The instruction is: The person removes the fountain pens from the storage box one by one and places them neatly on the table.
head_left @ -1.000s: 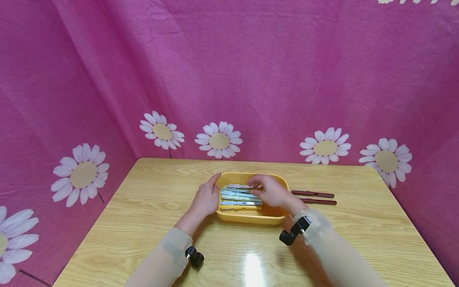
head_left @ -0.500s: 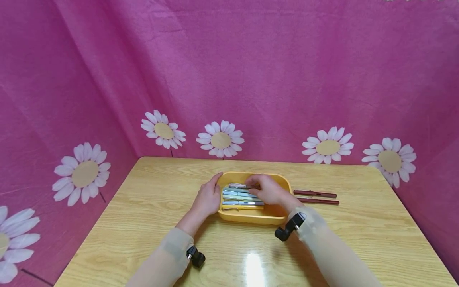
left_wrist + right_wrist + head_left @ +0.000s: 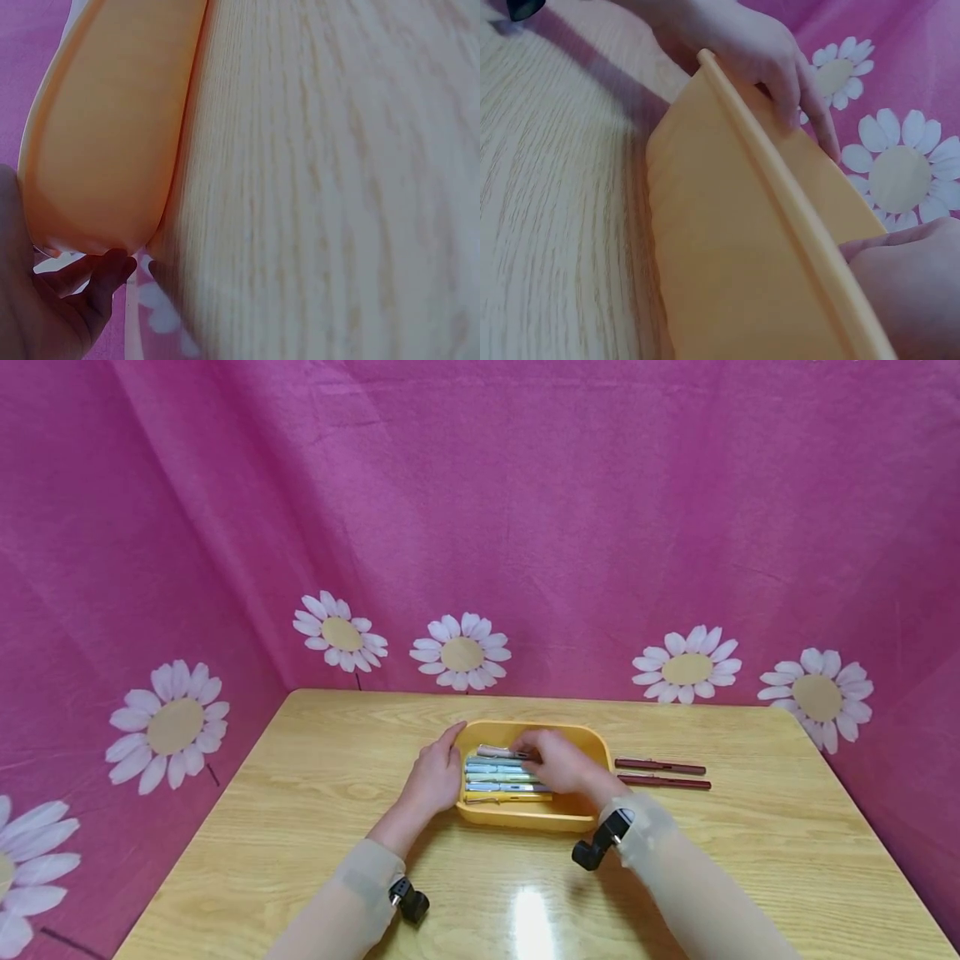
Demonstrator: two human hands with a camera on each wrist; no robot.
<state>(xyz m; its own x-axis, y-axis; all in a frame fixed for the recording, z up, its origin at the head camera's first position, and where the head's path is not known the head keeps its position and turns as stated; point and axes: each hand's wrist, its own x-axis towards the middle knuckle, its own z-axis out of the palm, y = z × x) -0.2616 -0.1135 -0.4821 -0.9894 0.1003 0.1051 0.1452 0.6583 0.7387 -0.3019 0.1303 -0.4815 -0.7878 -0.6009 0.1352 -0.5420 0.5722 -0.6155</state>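
A yellow plastic bin [image 3: 525, 818] stands on the table with several pens lying side by side in its left part. My left hand [image 3: 435, 777] grips the bin's left wall, thumb at the rim and fingers against the outside. My right hand [image 3: 558, 762] reaches down into the bin, fingers curled at the right end of a pale pink pen [image 3: 492, 751], the farthest in the row. Nearer lie pale blue and green pens [image 3: 495, 769] and a yellow pen [image 3: 506, 797]. The right hand covers some of the pens' right ends. In the right wrist view, the near bin wall [image 3: 735, 225] hides the pens.
Two dark red pens [image 3: 663, 782] lie on the wooden table [image 3: 337, 827] just right of the bin. A pink curtain with daisies [image 3: 525, 527] rises behind and at both sides. Each forearm wears a small black camera [image 3: 408, 902].
The right hand has shifted slightly left inside the bin. The pale blue and green pens lie straighter and more parallel. The left hand keeps its hold on the bin.
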